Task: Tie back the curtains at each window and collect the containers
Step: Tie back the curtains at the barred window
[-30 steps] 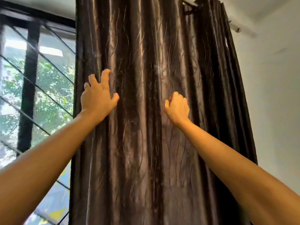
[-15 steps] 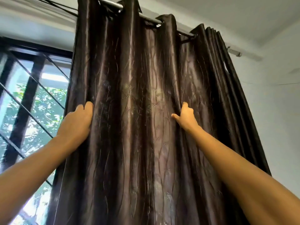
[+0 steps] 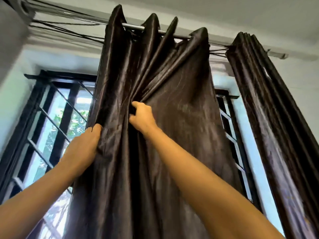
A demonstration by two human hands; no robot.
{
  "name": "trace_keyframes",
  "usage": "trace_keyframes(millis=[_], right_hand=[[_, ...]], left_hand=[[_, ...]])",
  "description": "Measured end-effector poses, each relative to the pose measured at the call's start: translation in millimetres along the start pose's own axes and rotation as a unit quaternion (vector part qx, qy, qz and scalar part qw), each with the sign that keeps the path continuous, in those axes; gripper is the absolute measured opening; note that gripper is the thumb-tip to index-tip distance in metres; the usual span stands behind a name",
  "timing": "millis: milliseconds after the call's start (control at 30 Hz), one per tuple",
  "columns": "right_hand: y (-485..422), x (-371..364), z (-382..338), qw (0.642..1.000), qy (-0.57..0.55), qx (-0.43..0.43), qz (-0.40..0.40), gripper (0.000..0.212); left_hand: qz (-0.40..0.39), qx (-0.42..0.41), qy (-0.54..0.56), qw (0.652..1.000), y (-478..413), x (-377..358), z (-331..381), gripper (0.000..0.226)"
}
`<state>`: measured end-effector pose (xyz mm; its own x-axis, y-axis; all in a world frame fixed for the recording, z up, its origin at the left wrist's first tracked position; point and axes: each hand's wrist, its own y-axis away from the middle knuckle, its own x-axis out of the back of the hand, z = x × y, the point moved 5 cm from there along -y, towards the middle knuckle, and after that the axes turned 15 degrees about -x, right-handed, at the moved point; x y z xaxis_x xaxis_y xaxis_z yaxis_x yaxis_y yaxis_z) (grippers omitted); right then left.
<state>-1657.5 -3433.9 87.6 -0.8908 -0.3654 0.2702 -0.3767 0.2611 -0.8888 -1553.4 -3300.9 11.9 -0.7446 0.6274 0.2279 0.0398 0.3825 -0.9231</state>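
While glossy, satiny dark-brown curtain (image 3: 181,135) hangs pleated from metal rod (image 3: 133,27) at 12, L hand (image 3: 82,147) grips its 9 o'clock edge, R hand (image 3: 143,118) pinches a centre fold; barred window (image 3: 51,128) behind, white walls (image 3: 302,75).

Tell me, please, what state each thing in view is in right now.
Middle curtain: hung on the rod, bunched, untied.
Right curtain: gathered tight, no tie visible.
Left hand: grips the middle curtain's left edge.
Right hand: pinches one of its folds.
Window: partly uncovered, barred.
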Motion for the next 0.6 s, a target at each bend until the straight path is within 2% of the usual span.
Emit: trace_keyframes(millis=[133,233,300,367,433,600], right_hand=[[-1,-14,-15,0.999,-0.016,0.017,-0.024,0.025],[-12,2,7,0.996,0.088,-0.011,-0.007,0.016],[-17,25,31,0.982,0.17,-0.052,0.059,0.014],[-20,53,55,0.945,0.265,-0.12,0.15,0.031],[-21,75,76,0.919,0.3,-0.172,0.191,0.043],[-28,108,128,0.904,0.312,-0.246,0.157,0.065]], left_hand=[[0.009,0.003,-0.001,1.0,5,1,-4,0.033],[0.027,0.015,0.004,1.0,7,4,-5,0.029],[0.039,0.012,0.003,0.999,8,5,-3,0.026],[0.044,0.005,-0.011,0.999,9,3,0,0.024],[0.053,0.005,-0.019,0.998,10,3,3,0.022],[0.078,0.011,-0.012,0.997,7,2,12,0.021]])
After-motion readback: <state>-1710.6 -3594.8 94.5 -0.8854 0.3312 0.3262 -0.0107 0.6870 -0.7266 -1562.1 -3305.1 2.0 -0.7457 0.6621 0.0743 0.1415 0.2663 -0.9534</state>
